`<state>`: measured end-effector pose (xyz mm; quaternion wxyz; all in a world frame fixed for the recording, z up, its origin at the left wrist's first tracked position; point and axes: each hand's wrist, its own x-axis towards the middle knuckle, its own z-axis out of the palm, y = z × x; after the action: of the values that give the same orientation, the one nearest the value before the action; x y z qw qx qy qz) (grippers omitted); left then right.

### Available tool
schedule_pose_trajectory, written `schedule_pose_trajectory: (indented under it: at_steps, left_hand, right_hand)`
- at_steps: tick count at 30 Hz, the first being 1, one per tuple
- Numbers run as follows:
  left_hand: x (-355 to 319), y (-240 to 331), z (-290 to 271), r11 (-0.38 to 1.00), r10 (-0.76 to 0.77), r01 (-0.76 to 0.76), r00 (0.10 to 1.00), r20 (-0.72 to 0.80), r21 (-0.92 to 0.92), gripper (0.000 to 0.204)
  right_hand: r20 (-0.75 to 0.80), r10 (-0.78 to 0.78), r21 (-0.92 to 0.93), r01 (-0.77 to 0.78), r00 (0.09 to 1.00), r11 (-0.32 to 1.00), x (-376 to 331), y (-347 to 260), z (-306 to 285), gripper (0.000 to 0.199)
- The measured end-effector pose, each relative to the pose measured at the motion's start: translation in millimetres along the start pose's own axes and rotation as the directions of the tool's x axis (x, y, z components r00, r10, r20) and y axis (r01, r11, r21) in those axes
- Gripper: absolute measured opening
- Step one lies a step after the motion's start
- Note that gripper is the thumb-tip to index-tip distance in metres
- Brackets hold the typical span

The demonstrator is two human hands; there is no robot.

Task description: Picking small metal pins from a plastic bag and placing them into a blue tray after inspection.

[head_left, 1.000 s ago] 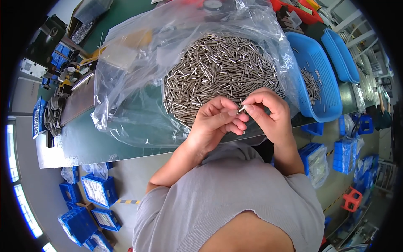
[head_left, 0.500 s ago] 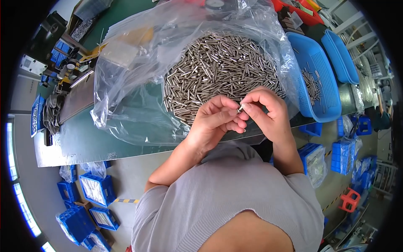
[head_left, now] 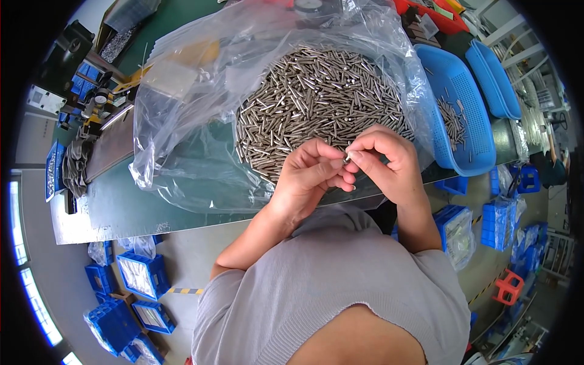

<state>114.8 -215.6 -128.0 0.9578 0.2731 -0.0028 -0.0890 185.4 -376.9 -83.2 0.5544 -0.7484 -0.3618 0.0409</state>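
Both of my hands meet over the near edge of a large heap of small metal pins (head_left: 322, 91), which lies on a clear plastic bag (head_left: 176, 152). Between my fingertips is a small metal pin (head_left: 347, 159), mostly covered by the fingers. My left hand (head_left: 310, 173) is closed, its thumb and forefinger pinching the pin from the left. My right hand (head_left: 386, 161) is closed too, thumb and forefinger together at the pin's other end. Right of the heap, a blue perforated basket (head_left: 450, 67) holds a smaller lot of pins (head_left: 451, 121).
The green tabletop (head_left: 121, 213) runs under the bag. A second blue basket (head_left: 493, 79) stands farther right, and a red bin (head_left: 435, 15) lies at the back. Workshop equipment (head_left: 100, 97) stands at the left. Blue crates (head_left: 143, 274) and a red stool (head_left: 508, 287) are on the floor.
My hands stay together over the heap with almost the same pinch. The right fingertips have shifted very slightly to the left at the pin.
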Motion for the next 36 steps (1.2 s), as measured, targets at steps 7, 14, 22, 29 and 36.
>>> schedule_pose_trajectory:
  at_steps: [7, 14, 22, 29, 36]
  left_hand:
    - [-1.3, -1.7, 1.8, 0.99, 0.082, -0.076, 0.996, -0.046, 0.121, 0.007]
    - [-2.5, -8.6, 5.6, 0.912, 0.258, -0.24, 0.966, -0.009, 0.334, 0.012]
    - [-6.4, -8.8, 10.7, 0.868, 0.196, -0.12, 0.975, -0.109, 0.482, 0.014]
    - [-8.9, -8.7, 12.8, 0.756, 0.252, -0.106, 0.958, -0.138, 0.646, 0.016]
    - [-9.6, -5.6, 12.3, 0.717, 0.194, -0.111, 0.98, -0.044, 0.688, 0.02]
  right_hand:
    - [0.06, 0.069, 0.121, -0.076, 0.996, 0.99, 0.6, -0.4, -4.2, 0.002]
    - [-0.078, 0.243, 0.388, -0.195, 0.967, 0.901, -14.6, 7.6, 15.2, 0.005]
    - [-0.127, 0.124, 0.235, -0.092, 0.984, 0.968, -16.3, 13.3, 12.1, 0.009]
    - [-0.005, -0.069, -0.014, 0.069, 0.998, 0.998, -7.1, 1.3, 5.3, 0.016]
    - [-0.046, -0.073, 0.03, 0.075, 0.996, 0.997, -7.7, 3.1, 6.9, 0.016]
